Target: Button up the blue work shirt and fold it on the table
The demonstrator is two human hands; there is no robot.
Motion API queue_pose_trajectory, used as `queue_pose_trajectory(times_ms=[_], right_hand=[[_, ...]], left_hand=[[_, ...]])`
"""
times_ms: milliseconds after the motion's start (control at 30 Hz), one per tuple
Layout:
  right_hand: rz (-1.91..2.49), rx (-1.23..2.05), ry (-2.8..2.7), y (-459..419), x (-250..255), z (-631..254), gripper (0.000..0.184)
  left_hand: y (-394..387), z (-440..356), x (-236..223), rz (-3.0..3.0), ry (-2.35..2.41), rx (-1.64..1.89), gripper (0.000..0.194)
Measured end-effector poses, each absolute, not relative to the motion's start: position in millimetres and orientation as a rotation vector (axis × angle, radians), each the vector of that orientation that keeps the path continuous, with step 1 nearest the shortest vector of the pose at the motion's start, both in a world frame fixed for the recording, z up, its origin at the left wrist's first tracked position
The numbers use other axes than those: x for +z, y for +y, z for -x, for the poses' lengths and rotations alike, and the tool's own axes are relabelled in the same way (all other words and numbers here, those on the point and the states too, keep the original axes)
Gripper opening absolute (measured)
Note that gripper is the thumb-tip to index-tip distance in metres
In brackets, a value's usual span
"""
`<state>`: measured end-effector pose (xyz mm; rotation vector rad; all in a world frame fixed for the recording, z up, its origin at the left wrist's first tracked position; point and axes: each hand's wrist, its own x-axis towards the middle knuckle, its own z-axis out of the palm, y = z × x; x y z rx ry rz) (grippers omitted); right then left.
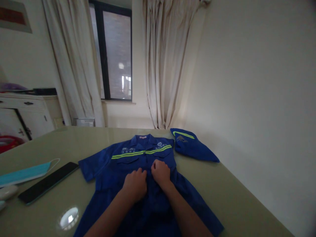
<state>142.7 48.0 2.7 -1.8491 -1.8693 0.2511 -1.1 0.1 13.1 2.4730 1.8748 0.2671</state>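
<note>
A short-sleeved blue work uniform (116, 172) lies front up on the table, its collar away from me. Yellow-green reflective stripes and pale printed logos cross its chest. My left hand (135, 184) is closed on the cloth just left of the front opening, below the stripes. On the other side of the opening, my right hand (161, 171) is closed with its fingers at the cloth edge, slightly farther up. A small gap separates the two hands. Their fingertips are mostly hidden, so I cannot make out any fastener between them. The lower part of the uniform runs under my forearms.
A folded blue garment (194, 144) with a reflective stripe lies by the wall at the right. To the left are a black phone-like slab (48, 182), a light-blue face mask (26, 174) and a whitish rounded object (8, 192). The glossy tabletop (234, 197) reflects a lamp.
</note>
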Motion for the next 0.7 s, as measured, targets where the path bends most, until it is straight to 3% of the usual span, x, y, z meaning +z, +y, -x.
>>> queue_pose_trajectory(times_ms=[133,400,567,700], right_hand=[[1.575,0.543,-1.854,44,-7,-156,0.011],[1.487,0.596,-1.711,53,-14,-158,0.02],[1.189,0.795,-1.516,59,-18,-155,0.02],[1.201,0.875,-1.593,54,-19,-152,0.017]], left_hand=[[20,0,14,-2.429,1.993,0.368,0.032],[40,13,-15,-2.369,1.605,0.768,0.008],[38,9,-14,-2.31,1.549,0.915,0.014],[38,8,-14,-2.261,1.485,0.925,0.018]])
